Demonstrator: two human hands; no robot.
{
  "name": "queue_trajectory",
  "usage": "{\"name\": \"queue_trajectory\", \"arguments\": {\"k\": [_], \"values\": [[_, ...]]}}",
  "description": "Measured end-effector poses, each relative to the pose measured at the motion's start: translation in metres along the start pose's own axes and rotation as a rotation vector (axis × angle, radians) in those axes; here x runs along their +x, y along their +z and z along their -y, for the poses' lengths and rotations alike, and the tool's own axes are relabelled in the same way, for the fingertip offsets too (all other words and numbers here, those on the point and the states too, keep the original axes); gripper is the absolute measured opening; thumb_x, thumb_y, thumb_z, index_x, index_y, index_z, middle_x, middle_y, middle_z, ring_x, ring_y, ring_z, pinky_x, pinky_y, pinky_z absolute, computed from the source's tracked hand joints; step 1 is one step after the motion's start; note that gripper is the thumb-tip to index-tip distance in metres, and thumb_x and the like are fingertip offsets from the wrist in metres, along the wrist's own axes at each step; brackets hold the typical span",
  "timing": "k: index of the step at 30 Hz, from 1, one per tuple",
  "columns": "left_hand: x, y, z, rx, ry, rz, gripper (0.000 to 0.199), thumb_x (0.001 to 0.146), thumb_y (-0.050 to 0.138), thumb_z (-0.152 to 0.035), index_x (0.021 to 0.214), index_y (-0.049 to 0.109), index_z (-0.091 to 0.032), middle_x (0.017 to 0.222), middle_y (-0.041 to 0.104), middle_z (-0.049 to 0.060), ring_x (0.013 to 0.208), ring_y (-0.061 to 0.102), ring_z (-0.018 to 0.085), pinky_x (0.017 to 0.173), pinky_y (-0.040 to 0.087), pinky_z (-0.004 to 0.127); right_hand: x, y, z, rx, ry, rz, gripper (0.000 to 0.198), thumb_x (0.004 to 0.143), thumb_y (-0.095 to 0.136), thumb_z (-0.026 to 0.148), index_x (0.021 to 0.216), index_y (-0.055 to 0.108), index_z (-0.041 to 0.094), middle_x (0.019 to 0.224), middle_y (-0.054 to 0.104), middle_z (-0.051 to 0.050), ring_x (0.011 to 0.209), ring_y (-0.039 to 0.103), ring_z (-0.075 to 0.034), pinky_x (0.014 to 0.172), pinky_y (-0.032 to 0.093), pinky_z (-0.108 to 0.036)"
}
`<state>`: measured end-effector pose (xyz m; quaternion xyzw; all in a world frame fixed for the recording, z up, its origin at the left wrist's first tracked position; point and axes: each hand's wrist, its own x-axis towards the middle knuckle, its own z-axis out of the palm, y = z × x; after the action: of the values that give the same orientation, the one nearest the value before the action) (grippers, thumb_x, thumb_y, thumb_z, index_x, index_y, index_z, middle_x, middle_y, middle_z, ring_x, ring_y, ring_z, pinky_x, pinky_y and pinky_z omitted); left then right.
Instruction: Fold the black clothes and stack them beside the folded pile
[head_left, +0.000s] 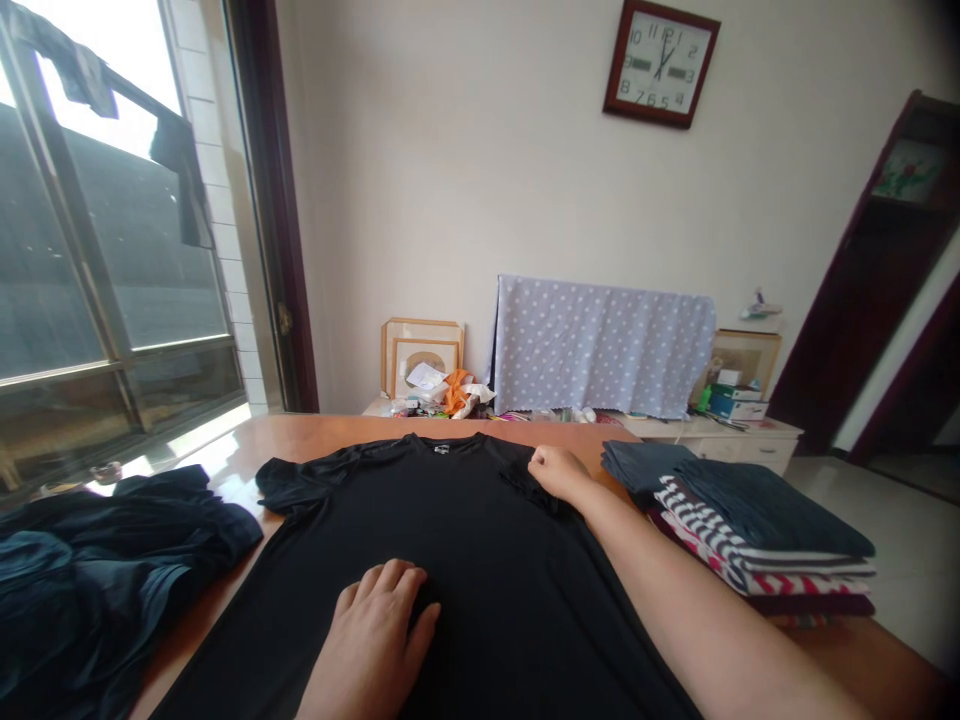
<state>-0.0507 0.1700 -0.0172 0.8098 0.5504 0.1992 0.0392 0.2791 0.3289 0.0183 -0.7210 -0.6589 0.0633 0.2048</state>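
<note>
Wooden table (559, 430), bare strip along its far edge. Black T-shirt (480, 540) lies spread over the middle of it, neck toward the far edge, lower part running out of frame at the near side. Heap of dark clothes (135, 540) sits loose along the left edge, close beside the shirt. Stack of folded clothes (772, 535) is at the right edge: dark piece on top, black-and-white stripes under it, then red-and-white. Left hand (375, 625) is over the shirt front, palm down, fingers loosely bent and released, no cloth gripped; can't tell if it presses the fabric. Right hand (559, 472) is clenched on bunched cloth at the right-side sleeve (519, 482), fingertips hidden. Opposite sleeve (296, 485) sticks out toward the left edge, untouched. Small pale neck print (442, 449) inside the collar, unreadable. Handling, judged: light, limp, thin knit with a slight sheen, probably slippery, creases easily, not fragile. Best holds: shoulder seams, sleeve ends, side edges; flat palm to steady the middle.
</note>
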Motion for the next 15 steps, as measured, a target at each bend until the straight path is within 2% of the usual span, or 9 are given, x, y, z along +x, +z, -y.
{"name": "queue_trajectory", "arguments": {"k": [3, 5, 9, 12, 15], "values": [[0.001, 0.001, 0.001, -0.001, 0.000, -0.007, 0.036, 0.098, 0.041, -0.047, 0.117, 0.065, -0.028, 0.124, 0.062, 0.007, 0.118, 0.054, 0.026, 0.099, 0.035, 0.041, 0.011, 0.013, 0.014, 0.039, -0.048, 0.027, 0.019, 0.083, 0.061, 0.039, 0.086, 0.069, 0.022, 0.087, 0.072, -0.002, 0.075, 0.060, -0.015, 0.063, 0.034, -0.023], [0.001, 0.002, 0.001, -0.003, 0.000, -0.009, 0.036, 0.098, 0.041, -0.047, 0.117, 0.065, -0.029, 0.124, 0.063, 0.007, 0.118, 0.054, 0.026, 0.099, 0.036, 0.041, 0.015, 0.023, 0.020, 0.057, -0.056, 0.040, 0.023, 0.077, 0.068, 0.045, 0.083, 0.068, 0.022, 0.087, 0.071, -0.003, 0.077, 0.060, -0.017, 0.065, 0.034, -0.024], [0.000, 0.002, 0.003, -0.001, 0.004, -0.012, 0.035, 0.098, 0.041, -0.047, 0.118, 0.064, -0.030, 0.125, 0.062, 0.006, 0.117, 0.054, 0.026, 0.097, 0.036, 0.041, 0.021, 0.040, 0.018, 0.117, -0.016, 0.033, 0.015, 0.065, 0.076, 0.031, 0.070, 0.065, 0.021, 0.081, 0.069, -0.005, 0.078, 0.060, -0.019, 0.067, 0.035, -0.026], [-0.001, 0.003, 0.002, 0.000, 0.002, -0.013, 0.035, 0.098, 0.041, -0.047, 0.118, 0.064, -0.029, 0.125, 0.062, 0.006, 0.118, 0.054, 0.025, 0.099, 0.036, 0.042, 0.027, 0.044, 0.010, 0.222, 0.042, 0.000, 0.009, 0.068, 0.068, 0.023, 0.064, 0.061, 0.020, 0.072, 0.066, -0.003, 0.073, 0.059, -0.018, 0.064, 0.036, -0.025], [-0.002, 0.002, 0.001, -0.003, -0.005, -0.002, 0.035, 0.098, 0.041, -0.046, 0.118, 0.064, -0.029, 0.125, 0.062, 0.007, 0.117, 0.054, 0.025, 0.099, 0.036, 0.042, 0.035, 0.039, -0.002, 0.381, 0.118, -0.059, 0.011, 0.076, 0.057, 0.028, 0.068, 0.059, 0.020, 0.067, 0.063, -0.001, 0.066, 0.058, -0.015, 0.057, 0.037, -0.023]]}}
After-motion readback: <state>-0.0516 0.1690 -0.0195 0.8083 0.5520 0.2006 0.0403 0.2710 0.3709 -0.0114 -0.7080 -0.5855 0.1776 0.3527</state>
